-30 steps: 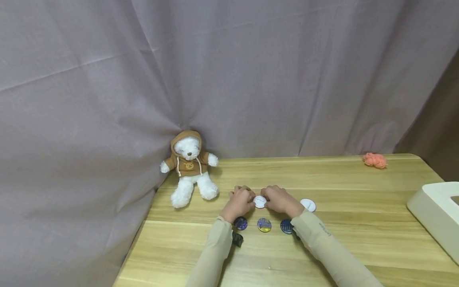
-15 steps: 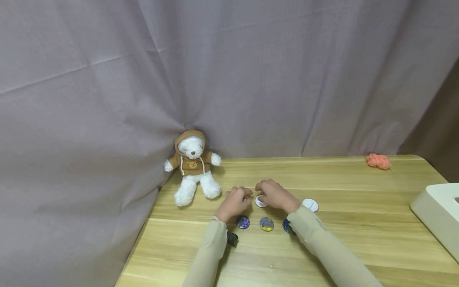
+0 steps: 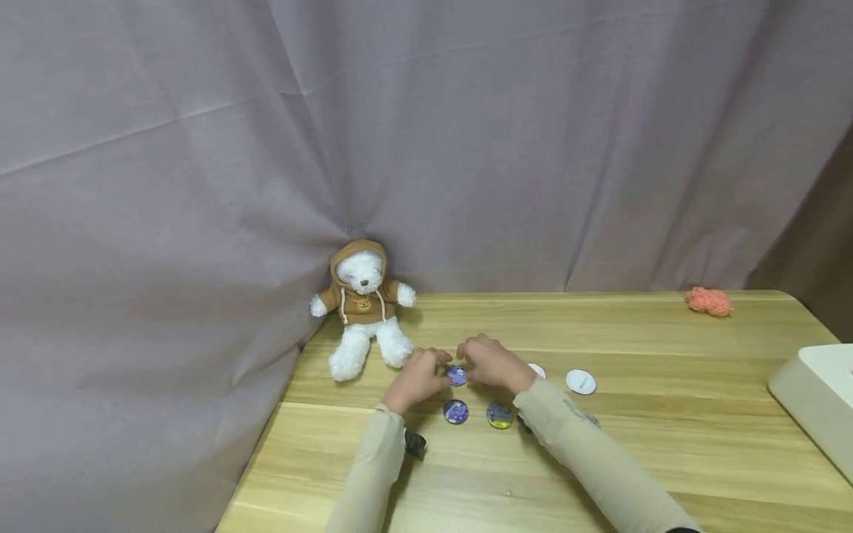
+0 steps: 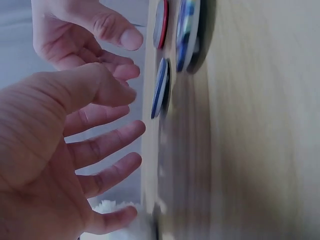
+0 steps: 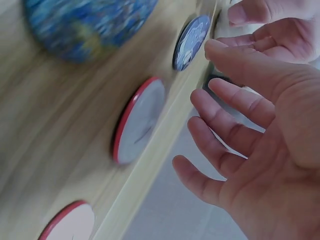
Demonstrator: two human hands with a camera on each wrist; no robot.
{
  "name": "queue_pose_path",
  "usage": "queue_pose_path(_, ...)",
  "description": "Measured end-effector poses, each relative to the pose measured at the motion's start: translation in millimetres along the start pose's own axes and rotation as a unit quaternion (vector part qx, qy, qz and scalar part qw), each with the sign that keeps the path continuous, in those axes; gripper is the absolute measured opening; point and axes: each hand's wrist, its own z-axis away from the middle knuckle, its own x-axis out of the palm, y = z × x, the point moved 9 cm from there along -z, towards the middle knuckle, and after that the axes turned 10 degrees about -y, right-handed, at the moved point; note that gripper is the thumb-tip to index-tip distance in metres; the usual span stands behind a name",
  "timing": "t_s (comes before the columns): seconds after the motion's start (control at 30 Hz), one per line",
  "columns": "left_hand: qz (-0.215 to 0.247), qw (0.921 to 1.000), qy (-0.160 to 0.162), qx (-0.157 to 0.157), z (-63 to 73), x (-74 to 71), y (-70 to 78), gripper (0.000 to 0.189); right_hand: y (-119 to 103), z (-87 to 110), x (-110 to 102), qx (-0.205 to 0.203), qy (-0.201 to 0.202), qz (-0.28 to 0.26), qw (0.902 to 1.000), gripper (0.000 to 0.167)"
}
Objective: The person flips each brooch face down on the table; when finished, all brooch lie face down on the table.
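Observation:
A purple-blue round badge point(image 3: 456, 375) lies on the table between my two hands. On its left is my left hand point(image 3: 418, 377), fingers spread and apart from the badge in the left wrist view. My right hand point(image 3: 496, 364) hovers on its other side, fingers loosely bent and holding nothing. Nearer to me lie a purple swirled badge point(image 3: 456, 411) and a blue-and-yellow badge point(image 3: 500, 416). A white-faced badge point(image 3: 537, 369), red-rimmed in the right wrist view, is partly hidden behind the right wrist. Another white one point(image 3: 581, 382) lies further right.
A white teddy bear point(image 3: 363, 303) in a brown hoodie sits at the back left, close to my left hand. An orange yarn bundle point(image 3: 708, 301) lies at the back right. A cream box point(image 3: 813, 407) stands at the right edge. My right sleeve point(image 3: 566, 426) covers part of another badge.
Both hands have let go of the white-faced badge and moved left to the purple-blue badge, which the left hand hid before. The head view has shifted slightly.

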Motion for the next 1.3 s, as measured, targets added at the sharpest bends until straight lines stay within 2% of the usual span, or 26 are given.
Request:
queue_pose_path(0.13,0.002,0.9999,-0.001,0.011,1.9,-3.4,-1.1,0.041,-3.7,-7.4,5.0,-0.002,-0.006,-0.002,1.0,0.028)
queue_pose_path(0.3,0.029,0.9992,-0.011,0.026,2.4,-3.7,-0.9,0.04,-6.6,-11.7,8.6,0.006,-0.01,-0.006,0.9999,0.026)
queue_pose_path(0.5,0.041,0.9985,-0.021,0.029,0.4,3.6,-2.8,0.036,-6.0,-12.0,12.4,0.017,-0.014,-0.002,0.9998,0.023)
queue_pose_path(0.7,0.031,0.9986,-0.012,0.041,-1.3,7.0,-3.1,0.03,-2.7,-13.8,16.0,0.018,-0.018,0.0,0.9997,0.022)
queue_pose_path(1.07,0.008,0.9999,0.005,0.014,-1.9,1.8,-4.7,0.021,-6.6,-14.0,12.6,0.0,-0.016,-0.002,0.9999,0.021)
queue_pose_path(1.3,0.003,0.9999,0.005,0.01,-0.4,2.4,-4.2,0.012,-8.1,-9.7,11.4,-0.016,-0.015,0.001,0.9998,0.016)
